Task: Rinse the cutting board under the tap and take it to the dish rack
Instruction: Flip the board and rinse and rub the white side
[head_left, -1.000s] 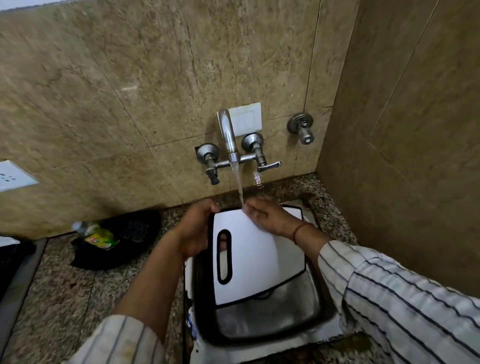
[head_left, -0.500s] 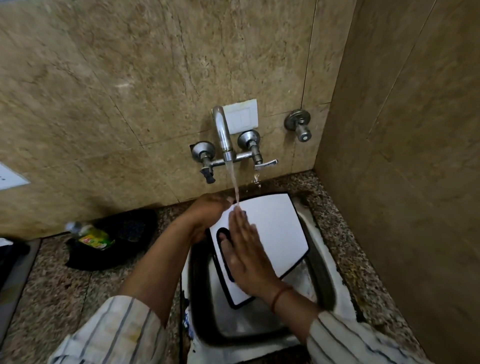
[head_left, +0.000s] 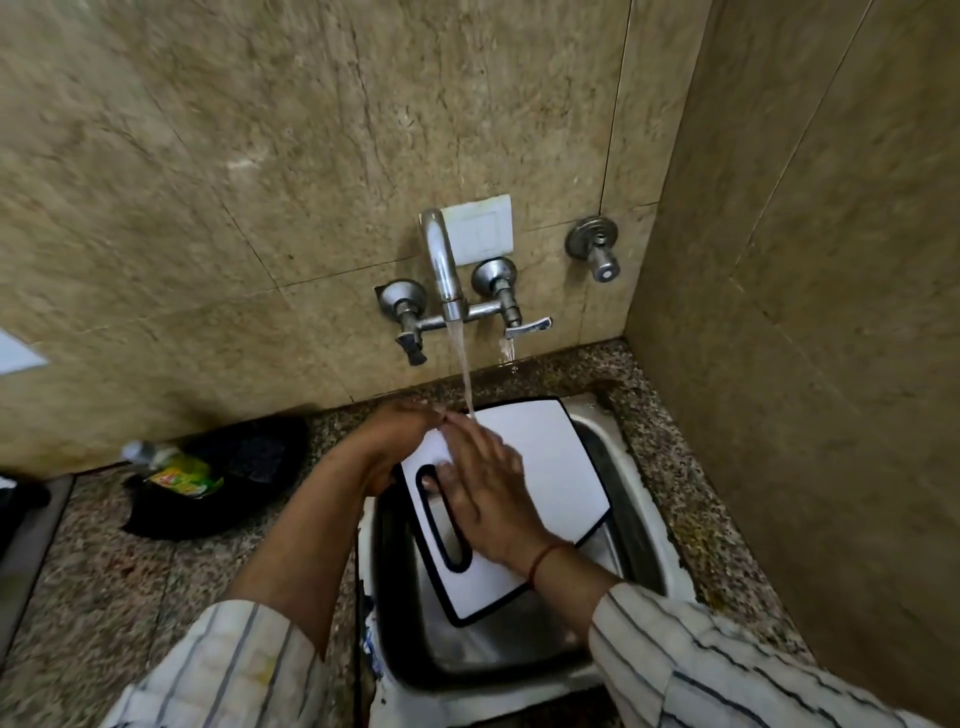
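Step in hand: rinsing is judged to be under way; the carry to the rack is not yet begun.
Cutting board: held tilted over the sink, its far edge struck by the stream from the tap.
Left hand: curled round the board's far-left corner.
Right hand: laid flat on the board's face, fingers straight, nothing grasped.
Next move: a firm two-handed hold on a likely slippery board is called for; no dish rack is seen.

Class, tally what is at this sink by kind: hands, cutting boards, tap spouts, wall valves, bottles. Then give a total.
Hands: 2, left hand and right hand
Cutting board: 1
Tap spout: 1
Wall valves: 3
Bottle: 1
Total: 8
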